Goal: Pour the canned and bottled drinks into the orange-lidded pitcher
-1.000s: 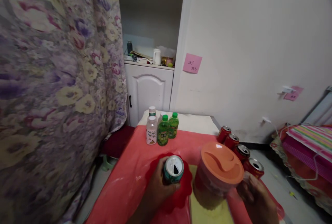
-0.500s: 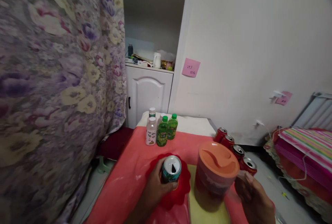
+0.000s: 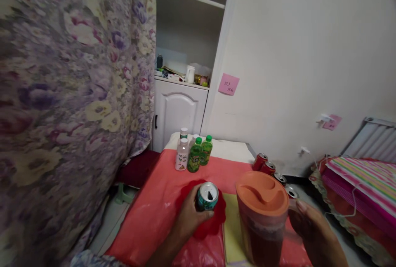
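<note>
My left hand [image 3: 190,213] is closed around a teal drink can [image 3: 206,197], its opened top facing up. The can is over a red scalloped plate [image 3: 219,216] on the table. My right hand [image 3: 312,223] grips the handle of a clear pitcher [image 3: 264,234] with an orange lid [image 3: 262,193] and dark liquid inside. The pitcher is above a yellow mat [image 3: 232,230]; whether it touches the mat I cannot tell. Beyond it, several red drink cans [image 3: 267,168] line the table's right edge, partly hidden by the pitcher.
Green-capped bottles [image 3: 194,155] and white-capped bottles [image 3: 182,155] stand together toward the back of the red-covered table [image 3: 148,213]. A floral curtain [image 3: 77,94] hangs at the left. Behind are a white cabinet [image 3: 181,114] and a wall; a striped bed [image 3: 365,176] is at the right.
The pitcher in my right hand has come nearer and lower in view, and its dark contents show more. The can stays in my left hand over the plate. The view has shifted slightly.
</note>
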A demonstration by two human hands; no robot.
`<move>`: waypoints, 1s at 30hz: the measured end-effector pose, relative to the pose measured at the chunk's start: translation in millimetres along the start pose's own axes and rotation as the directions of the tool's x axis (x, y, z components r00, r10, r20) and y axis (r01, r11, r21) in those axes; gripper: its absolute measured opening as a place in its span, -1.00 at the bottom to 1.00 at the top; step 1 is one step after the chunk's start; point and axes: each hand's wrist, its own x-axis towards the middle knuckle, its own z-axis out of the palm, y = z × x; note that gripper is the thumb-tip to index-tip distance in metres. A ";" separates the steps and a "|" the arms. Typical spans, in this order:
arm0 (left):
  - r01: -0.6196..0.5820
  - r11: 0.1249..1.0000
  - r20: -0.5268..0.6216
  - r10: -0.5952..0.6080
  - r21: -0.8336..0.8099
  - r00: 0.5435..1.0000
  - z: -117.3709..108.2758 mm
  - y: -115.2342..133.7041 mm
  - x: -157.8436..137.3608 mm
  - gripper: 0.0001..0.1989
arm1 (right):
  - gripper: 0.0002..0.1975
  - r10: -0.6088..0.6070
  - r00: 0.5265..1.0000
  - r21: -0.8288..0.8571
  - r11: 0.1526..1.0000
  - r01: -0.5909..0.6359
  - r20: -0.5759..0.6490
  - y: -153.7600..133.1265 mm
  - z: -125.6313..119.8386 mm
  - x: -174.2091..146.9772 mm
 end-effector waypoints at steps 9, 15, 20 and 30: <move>0.009 1.000 0.018 -0.009 -0.005 1.000 1.5 -5.2 -3.1 -0.28 | -0.62 -0.028 0.997 -0.102 0.994 0.035 0.070 -20.6 16.2 -1.4; 0.020 1.000 0.056 -0.019 -0.004 0.998 2.3 -3.9 -4.6 -0.25 | -0.50 -0.022 0.987 -0.240 0.969 0.060 0.160 -29.3 21.8 6.5; 0.001 1.000 0.074 -0.002 0.013 0.997 2.5 2.6 -5.8 -0.26 | -0.46 0.021 0.981 -0.274 0.961 0.032 0.190 -36.8 30.3 6.4; 0.010 1.000 0.089 -0.012 0.015 0.996 4.3 -2.4 -4.9 -0.24 | -0.47 0.013 0.969 -0.313 0.947 0.067 0.248 -42.7 36.0 11.2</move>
